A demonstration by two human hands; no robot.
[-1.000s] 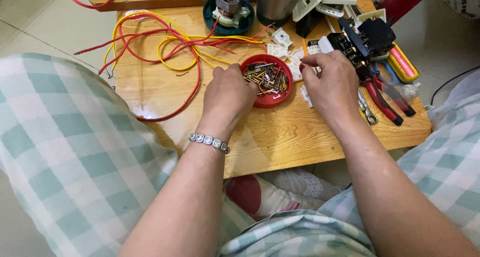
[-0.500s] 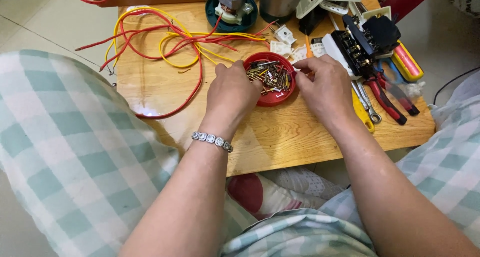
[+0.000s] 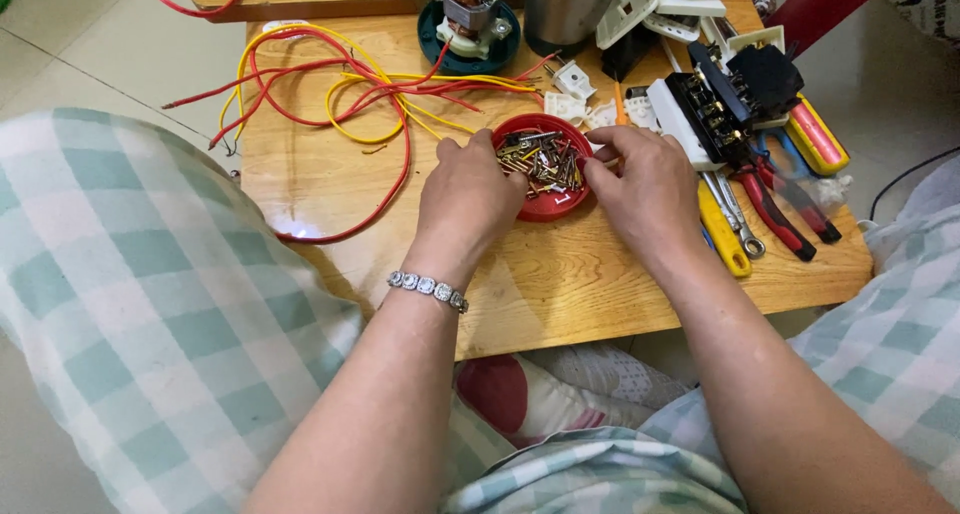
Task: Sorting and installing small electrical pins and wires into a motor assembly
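1. Red plastic dish point(image 3: 545, 206) sits near the middle of the wooden table point(image 3: 560, 294), filled with small brass and steel screws and terminals point(image 3: 545, 161)
2. Your left hand point(image 3: 468, 196) rests on the dish's left rim, knuckles up, fingers curled over the edge; whether the fingertips pinch anything in the pile you cannot tell, since the back of the hand hides them
3. Your right hand point(image 3: 648, 196) lies against the dish's right rim, thumb and forefinger pressed together at the edge of the pile; what they pinch, if anything, is too small to tell
4. A beaded silver bracelet point(image 3: 428, 288) circles your left wrist
5. Left of the dish, red and yellow wires point(image 3: 345, 99) loop loosely across the table, one red strand curving down towards the front edge
6. Behind the dish stands a small electric motor point(image 3: 470, 14) on a dark green round base, with a metal cylinder point(image 3: 565, 9) just beside it
7. Small white plastic parts point(image 3: 572, 92) lie between the motor and the dish
8. To the right of your right hand lie a black terminal block point(image 3: 722, 114), red-handled pliers point(image 3: 775, 212), a yellow-handled tool point(image 3: 722, 229) and a steel wrench point(image 3: 738, 224), close together near the table's right edge
9. Green-and-white checked fabric point(image 3: 150, 304) covers your knees on both sides of the table
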